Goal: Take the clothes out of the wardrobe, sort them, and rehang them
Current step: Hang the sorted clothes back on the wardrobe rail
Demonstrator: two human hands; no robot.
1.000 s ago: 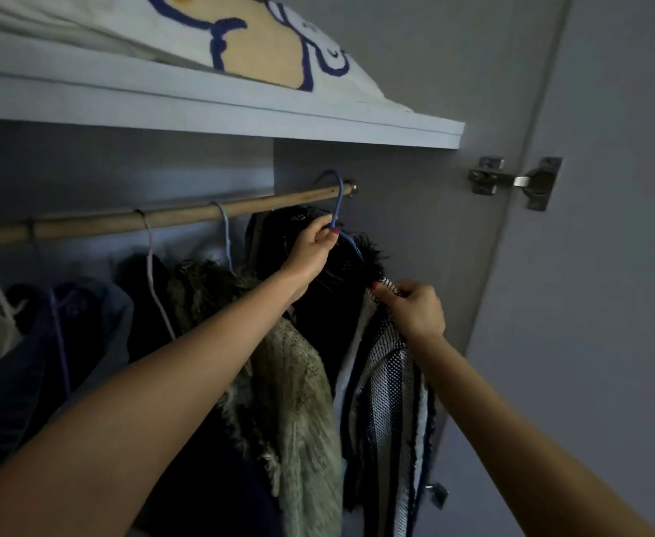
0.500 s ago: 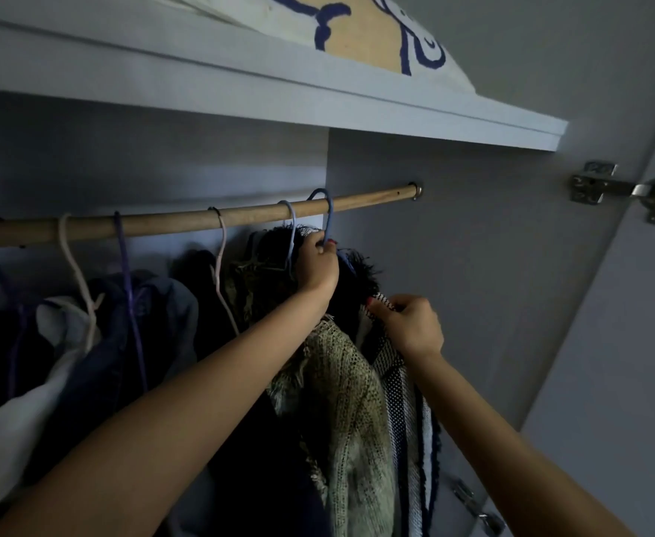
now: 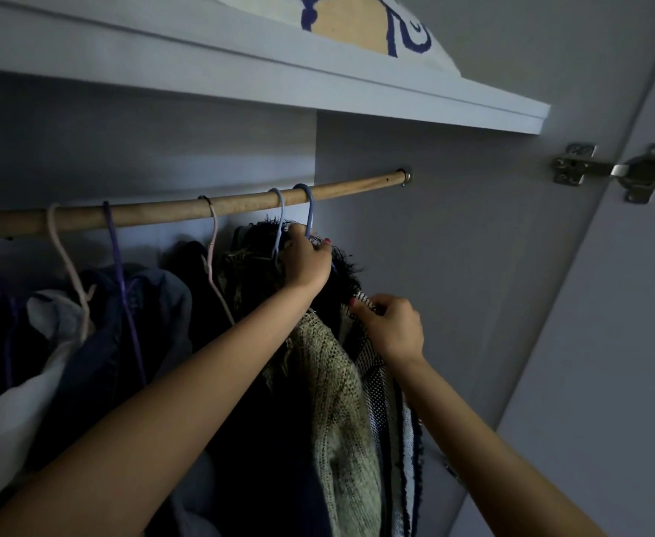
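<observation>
The clothes (image 3: 329,401) all hang on the wooden rail (image 3: 186,211) inside the wardrobe, so the task looks barely begun: nothing is out, sorted or rehung yet. The left hand (image 3: 304,261) has its fingers clamped around the neck of the blue hanger (image 3: 309,205), the last of 5 visible hooks. The right hand (image 3: 391,327) pinches the striped garment (image 3: 380,385) at its shoulder. The shelf (image 3: 395,98) sits close above the rail, limiting lift; bare rail lies rightward, and the open door (image 3: 608,343) leaves room outward.
</observation>
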